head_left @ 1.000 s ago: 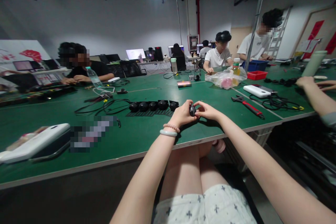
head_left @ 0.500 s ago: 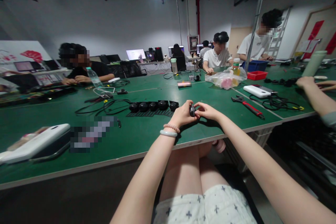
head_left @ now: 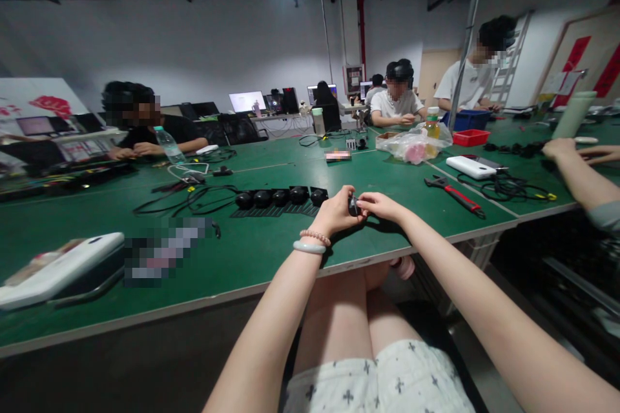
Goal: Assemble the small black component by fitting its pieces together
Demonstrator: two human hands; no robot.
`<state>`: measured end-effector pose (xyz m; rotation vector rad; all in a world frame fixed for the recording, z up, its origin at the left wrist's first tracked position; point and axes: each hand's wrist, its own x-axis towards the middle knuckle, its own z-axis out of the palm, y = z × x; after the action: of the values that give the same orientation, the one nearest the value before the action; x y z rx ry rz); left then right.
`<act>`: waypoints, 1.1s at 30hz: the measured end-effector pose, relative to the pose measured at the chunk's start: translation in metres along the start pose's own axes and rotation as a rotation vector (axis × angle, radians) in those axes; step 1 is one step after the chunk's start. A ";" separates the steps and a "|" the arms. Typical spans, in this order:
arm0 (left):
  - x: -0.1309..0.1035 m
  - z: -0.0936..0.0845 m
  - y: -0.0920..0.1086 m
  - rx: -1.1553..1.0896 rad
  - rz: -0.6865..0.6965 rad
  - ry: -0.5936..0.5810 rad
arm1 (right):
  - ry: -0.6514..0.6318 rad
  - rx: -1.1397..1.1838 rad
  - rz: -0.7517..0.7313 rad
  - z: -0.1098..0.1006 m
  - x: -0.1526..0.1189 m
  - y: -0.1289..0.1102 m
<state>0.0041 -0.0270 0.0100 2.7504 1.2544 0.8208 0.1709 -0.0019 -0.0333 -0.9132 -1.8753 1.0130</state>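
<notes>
Near the table's front edge, my left hand (head_left: 338, 211) is closed round a small black part (head_left: 354, 206). My right hand (head_left: 382, 206) meets it from the right, its fingertips pinched against the same part. Just left of my hands a row of several rounded black parts (head_left: 279, 197) sits on a dark ribbed strip (head_left: 264, 211). The strip's right end lies behind my left hand.
On the green table (head_left: 271, 251) are an adjustable wrench (head_left: 455, 195), a white power bank (head_left: 469, 167), cables, a plastic bag (head_left: 409, 146) and, at left, a white device (head_left: 65, 269). People sit across and to the right, where a person's hand (head_left: 559, 148) rests.
The view has shifted slightly. My right fingers have moved a little on the black part. Across the table, a person in white has raised the hands together.
</notes>
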 end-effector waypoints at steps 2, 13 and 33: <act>0.000 0.001 -0.002 0.004 0.008 0.000 | 0.009 -0.020 0.012 0.000 0.001 0.000; -0.001 0.001 -0.001 -0.004 0.018 0.006 | 0.020 -0.078 0.030 0.001 0.000 -0.002; 0.000 -0.001 0.002 -0.005 -0.004 -0.021 | 0.093 -0.045 0.059 0.003 -0.002 -0.005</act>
<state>0.0052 -0.0291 0.0113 2.7442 1.2517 0.7917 0.1676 -0.0065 -0.0307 -1.0304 -1.8095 0.9504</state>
